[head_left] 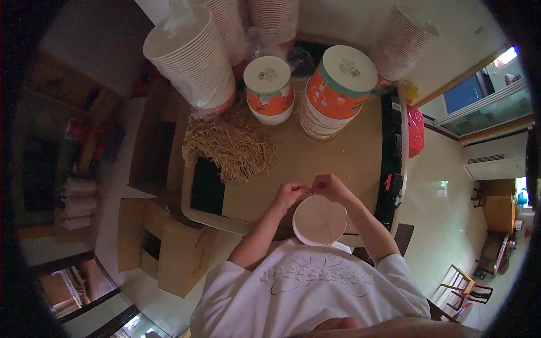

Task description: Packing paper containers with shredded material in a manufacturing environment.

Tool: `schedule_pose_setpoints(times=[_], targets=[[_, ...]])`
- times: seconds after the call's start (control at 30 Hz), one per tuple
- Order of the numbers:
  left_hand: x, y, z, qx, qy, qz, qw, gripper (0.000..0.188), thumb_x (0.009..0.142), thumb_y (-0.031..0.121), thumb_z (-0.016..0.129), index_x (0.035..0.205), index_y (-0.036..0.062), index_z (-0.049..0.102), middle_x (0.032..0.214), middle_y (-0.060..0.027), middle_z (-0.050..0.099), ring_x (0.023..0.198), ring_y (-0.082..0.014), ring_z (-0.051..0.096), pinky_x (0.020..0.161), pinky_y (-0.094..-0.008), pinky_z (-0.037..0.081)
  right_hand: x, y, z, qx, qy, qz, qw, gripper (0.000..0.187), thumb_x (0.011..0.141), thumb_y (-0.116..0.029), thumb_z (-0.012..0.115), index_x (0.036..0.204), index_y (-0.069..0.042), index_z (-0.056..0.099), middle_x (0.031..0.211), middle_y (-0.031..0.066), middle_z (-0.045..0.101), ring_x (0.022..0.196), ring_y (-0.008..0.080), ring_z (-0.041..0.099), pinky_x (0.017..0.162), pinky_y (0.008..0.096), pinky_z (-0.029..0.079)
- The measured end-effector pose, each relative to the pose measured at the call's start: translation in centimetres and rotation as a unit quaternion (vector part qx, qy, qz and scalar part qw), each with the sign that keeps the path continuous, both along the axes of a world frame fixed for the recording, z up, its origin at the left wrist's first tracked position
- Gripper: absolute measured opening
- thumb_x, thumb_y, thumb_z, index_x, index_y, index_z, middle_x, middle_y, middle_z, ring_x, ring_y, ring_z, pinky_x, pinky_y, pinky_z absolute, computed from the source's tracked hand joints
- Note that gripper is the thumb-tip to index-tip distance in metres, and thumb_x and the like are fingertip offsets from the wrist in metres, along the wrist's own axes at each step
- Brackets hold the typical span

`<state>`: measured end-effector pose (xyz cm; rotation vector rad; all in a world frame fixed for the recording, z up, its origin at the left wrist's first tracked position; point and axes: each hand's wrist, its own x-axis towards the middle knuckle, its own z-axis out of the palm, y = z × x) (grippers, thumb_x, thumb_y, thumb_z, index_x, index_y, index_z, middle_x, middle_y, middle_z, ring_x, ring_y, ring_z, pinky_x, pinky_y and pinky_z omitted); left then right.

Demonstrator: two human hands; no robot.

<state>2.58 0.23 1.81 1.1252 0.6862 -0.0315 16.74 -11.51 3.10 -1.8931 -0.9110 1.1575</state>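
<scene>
Sitting close to the counter (206,193), this person has a pale round bucket (313,222) drawn up near the shirt (321,276), between the body and the counter's near edge, its mouth tipped up so that I can see inside. A thin cord (327,224) crosses the mouth, from the far rim toward the near one, and the fine work is at that far rim. To do it well, I'd say, the bucket wants to be braced so that it doesn't roll or slide, with one hand pinning the cord close to the rim while the other works its end. Even, gentle tension seems wise: a hard tug could bend the wall or let the strand slip.

As for the hands, both forearms reach forward and slant inward, one on either side of the bucket, and meet just beyond the rim. The left hand (290,195) comes in from the side with its fingers curled and the tips pinched together on the cord. The right hand (329,187) arches over from the other side, back upward, fingertips bent down and closed on the cord too, almost touching the left. The exact loop between them is too small for me to make out.
</scene>
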Motion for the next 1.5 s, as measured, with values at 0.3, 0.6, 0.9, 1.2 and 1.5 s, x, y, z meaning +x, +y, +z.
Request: schedule_pose_setpoints(times=[0.3, 0.6, 0.9, 1.2, 1.5], targets=[[0.7, 0.2, 1.8, 0.030, 0.043, -0.032, 0.998, 0.012, 0.076, 0.012, 0.061, 0.082, 0.0026, 0.064, 0.075, 0.0001, 0.061, 0.069, -0.0058, 0.053, 0.062, -0.0208, 0.043, 0.1, -0.3, 1.8, -0.032, -0.048, 0.004, 0.998, 0.013, 0.069, -0.008, 0.064, 0.080, -0.004, 0.059, 0.076, 0.0061, 0.060, 0.069, 0.0110, 0.055, 0.061, 0.0249, 0.044], [0.0, 0.1, -1.7, -0.059, 0.018, 0.003, 0.998, 0.012, 0.076, 0.009, 0.059, 0.084, 0.0008, 0.063, 0.080, -0.0038, 0.062, 0.073, -0.0103, 0.058, 0.067, -0.0217, 0.046, -3.0, -5.8, 28.5, 0.459, -0.353, -0.295, 0.760, 0.015, 0.071, -0.005, 0.056, 0.084, -0.001, 0.051, 0.077, 0.0075, 0.053, 0.077, 0.0152, 0.050, 0.068, 0.0303, 0.042], [-0.1, -0.2, -0.4, -0.053, 0.019, 0.019, 0.998, 0.013, 0.077, 0.010, 0.058, 0.085, 0.0013, 0.062, 0.078, -0.0023, 0.062, 0.069, -0.0078, 0.056, 0.063, -0.0212, 0.045, -2.2, -6.5, 32.0, 0.704, -0.063, -0.069, 0.704, 0.011, 0.072, -0.010, 0.048, 0.064, -0.015, 0.053, 0.048, -0.0072, 0.044, 0.041, 0.0031, 0.039, 0.047, 0.0232, 0.032], [0.1, 0.2, -0.4, -0.085, 0.008, 0.014, 0.996, 0.013, 0.077, 0.010, 0.058, 0.085, 0.0005, 0.062, 0.078, -0.0028, 0.062, 0.070, -0.0081, 0.056, 0.064, -0.0214, 0.045, -1.5, -4.7, 31.8, 0.635, 0.051, 0.049, 0.769, 0.014, 0.079, -0.010, 0.049, 0.069, -0.007, 0.059, 0.060, 0.0047, 0.056, 0.047, 0.0105, 0.052, 0.045, 0.0192, 0.042], [0.1, -0.1, -0.4, -0.071, 0.014, 0.003, 0.997, 0.011, 0.077, 0.009, 0.059, 0.084, 0.0015, 0.062, 0.079, -0.0025, 0.062, 0.070, -0.0085, 0.056, 0.064, -0.0214, 0.045, -0.5, -11.3, 31.1, 0.558, 0.245, 0.127, 0.783, 0.014, 0.079, -0.009, 0.050, 0.070, -0.003, 0.059, 0.065, 0.0078, 0.061, 0.050, 0.0128, 0.057, 0.045, 0.0183, 0.046]])
